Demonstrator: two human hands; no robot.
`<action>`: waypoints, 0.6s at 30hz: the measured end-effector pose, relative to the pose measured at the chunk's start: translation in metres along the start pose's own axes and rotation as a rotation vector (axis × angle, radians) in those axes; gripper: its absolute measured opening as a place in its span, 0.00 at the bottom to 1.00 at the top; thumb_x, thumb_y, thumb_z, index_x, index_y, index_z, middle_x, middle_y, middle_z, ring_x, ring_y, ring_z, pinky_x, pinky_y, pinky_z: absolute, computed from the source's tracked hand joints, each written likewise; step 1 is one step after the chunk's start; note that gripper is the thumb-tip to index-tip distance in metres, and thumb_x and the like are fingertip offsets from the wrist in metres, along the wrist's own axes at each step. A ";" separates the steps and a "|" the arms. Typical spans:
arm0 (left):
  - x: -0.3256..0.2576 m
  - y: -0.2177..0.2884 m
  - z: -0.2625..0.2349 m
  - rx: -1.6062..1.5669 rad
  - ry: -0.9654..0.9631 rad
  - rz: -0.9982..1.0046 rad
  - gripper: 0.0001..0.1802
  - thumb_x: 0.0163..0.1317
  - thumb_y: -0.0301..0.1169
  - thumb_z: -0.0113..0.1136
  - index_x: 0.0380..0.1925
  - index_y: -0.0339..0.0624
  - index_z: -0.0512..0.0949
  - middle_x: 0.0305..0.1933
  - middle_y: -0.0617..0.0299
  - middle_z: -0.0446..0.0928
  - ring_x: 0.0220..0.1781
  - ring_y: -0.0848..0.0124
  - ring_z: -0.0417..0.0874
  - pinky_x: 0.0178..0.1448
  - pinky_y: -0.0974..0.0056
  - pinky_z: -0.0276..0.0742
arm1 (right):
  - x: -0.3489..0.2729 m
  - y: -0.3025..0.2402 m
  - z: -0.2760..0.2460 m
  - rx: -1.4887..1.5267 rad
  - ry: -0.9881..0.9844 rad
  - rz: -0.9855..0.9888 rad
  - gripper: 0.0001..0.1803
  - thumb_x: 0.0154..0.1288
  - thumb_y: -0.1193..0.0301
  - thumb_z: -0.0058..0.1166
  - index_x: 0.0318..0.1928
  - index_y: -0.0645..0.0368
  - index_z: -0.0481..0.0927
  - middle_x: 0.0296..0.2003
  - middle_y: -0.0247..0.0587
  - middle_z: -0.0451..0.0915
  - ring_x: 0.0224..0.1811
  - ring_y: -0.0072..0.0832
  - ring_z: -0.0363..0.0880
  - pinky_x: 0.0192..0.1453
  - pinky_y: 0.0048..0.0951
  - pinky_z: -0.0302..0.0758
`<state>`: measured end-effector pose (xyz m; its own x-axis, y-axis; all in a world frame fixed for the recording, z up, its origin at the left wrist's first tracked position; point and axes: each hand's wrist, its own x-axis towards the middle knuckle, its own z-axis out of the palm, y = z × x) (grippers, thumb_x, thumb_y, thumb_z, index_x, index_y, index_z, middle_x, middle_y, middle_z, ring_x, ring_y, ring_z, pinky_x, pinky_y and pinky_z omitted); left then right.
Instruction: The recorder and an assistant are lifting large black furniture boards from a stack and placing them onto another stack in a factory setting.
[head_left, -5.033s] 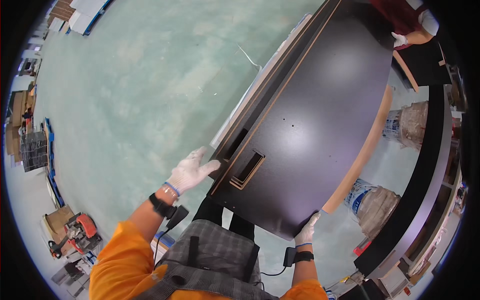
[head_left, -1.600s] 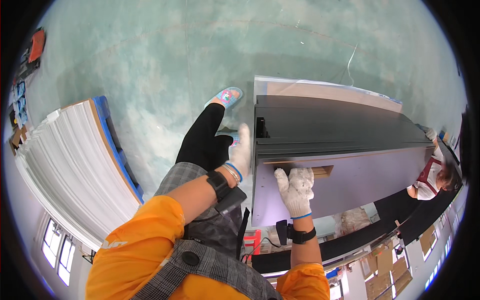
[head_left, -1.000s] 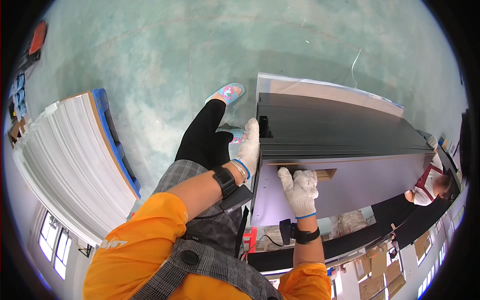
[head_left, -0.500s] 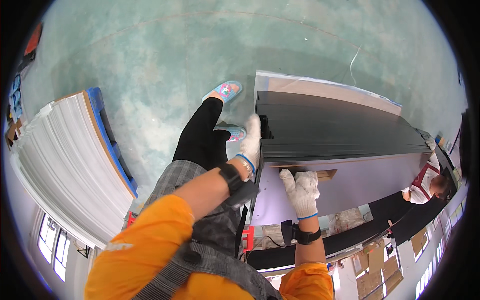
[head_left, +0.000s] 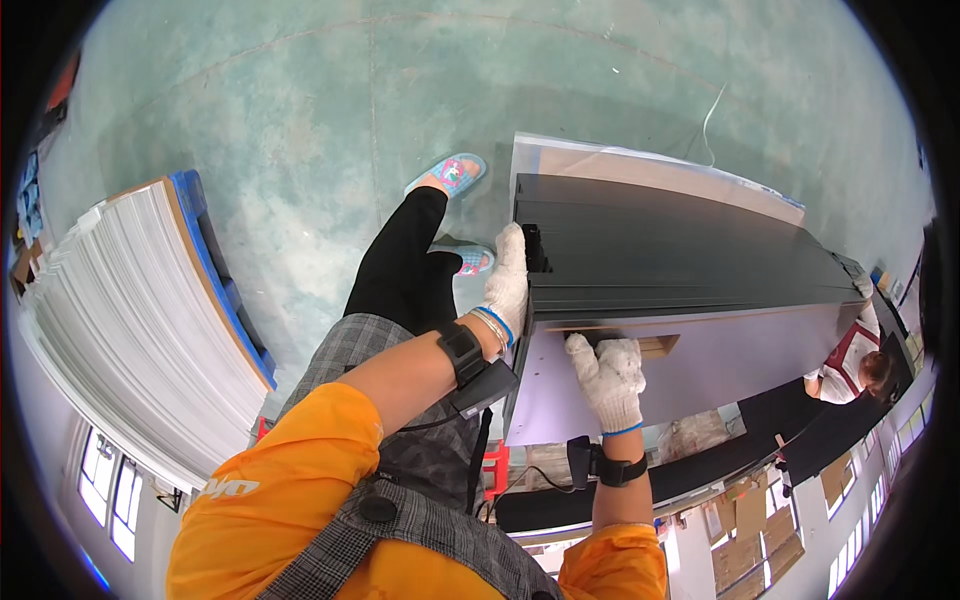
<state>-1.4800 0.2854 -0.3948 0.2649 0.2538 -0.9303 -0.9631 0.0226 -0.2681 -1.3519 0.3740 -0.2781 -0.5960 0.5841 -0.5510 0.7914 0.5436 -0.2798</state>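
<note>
Head view: slotted panel (head_left: pixel 565 395), dark with a pale purple sheen, sits along the person's side of a stack of dark panels (head_left: pixel 670 240), right of centre. Brown core line shows near its upper edge. Right hand (head_left: pixel 608 382), white knit glove, is at the panel's cutout (head_left: pixel 660 346): fingers bent into it, thumb apart on the left, so it has hold of the panel there; fingertips hidden. Left hand (head_left: pixel 507 285), same glove, is up against the near end of the panels, fingers nearly straight and together; can't tell whether it grips or only presses, far side is hidden. Both wrists carry black strapped devices (head_left: pixel 462 355), sleeves orange. Co-worker (head_left: pixel 850 362) in white top and maroon apron stands at the far end, one gloved hand (head_left: pixel 863 287) at the far corner of the stack. Pale board (head_left: pixel 600 165) with clear film sticks out past the stack's far long side. White strip (head_left: pixel 712 125) lies on the green floor (head_left: pixel 280 120) beyond. Left side: stack of white sheets (head_left: pixel 140 330), blue pallet (head_left: pixel 225 280) along its edge. Red stool (head_left: pixel 495 468) partly visible below the slotted panel's near end, plastic-wrapped bundle (head_left: pixel 695 433) further right.
</note>
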 end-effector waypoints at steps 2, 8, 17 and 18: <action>0.008 -0.005 -0.007 0.023 -0.003 0.017 0.50 0.55 0.77 0.47 0.62 0.47 0.72 0.61 0.56 0.76 0.59 0.62 0.76 0.63 0.60 0.72 | 0.001 -0.001 -0.002 -0.004 -0.009 0.001 0.33 0.58 0.44 0.61 0.15 0.64 0.78 0.20 0.51 0.79 0.28 0.48 0.77 0.47 0.46 0.73; 0.025 -0.009 -0.013 -0.113 -0.110 0.016 0.48 0.60 0.73 0.46 0.67 0.48 0.69 0.69 0.58 0.68 0.67 0.65 0.68 0.69 0.64 0.64 | 0.005 -0.005 -0.013 -0.013 -0.189 0.069 0.34 0.57 0.43 0.62 0.19 0.66 0.81 0.23 0.53 0.81 0.32 0.50 0.79 0.50 0.47 0.73; 0.015 -0.007 -0.007 -0.182 -0.099 0.034 0.50 0.55 0.76 0.50 0.64 0.49 0.71 0.65 0.57 0.72 0.62 0.63 0.71 0.65 0.63 0.68 | 0.007 -0.006 -0.018 0.030 -0.262 0.123 0.34 0.55 0.41 0.62 0.26 0.66 0.85 0.30 0.55 0.83 0.40 0.52 0.79 0.53 0.47 0.74; 0.013 -0.007 -0.006 -0.204 -0.080 0.052 0.50 0.55 0.76 0.50 0.64 0.48 0.71 0.65 0.57 0.72 0.62 0.63 0.71 0.65 0.63 0.67 | 0.007 -0.005 -0.016 0.068 -0.229 0.104 0.34 0.54 0.40 0.63 0.23 0.65 0.82 0.28 0.54 0.81 0.39 0.50 0.78 0.48 0.47 0.74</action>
<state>-1.4692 0.2830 -0.4067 0.2028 0.3252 -0.9236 -0.9437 -0.1868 -0.2730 -1.3624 0.3852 -0.2677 -0.4711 0.4788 -0.7408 0.8586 0.4415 -0.2607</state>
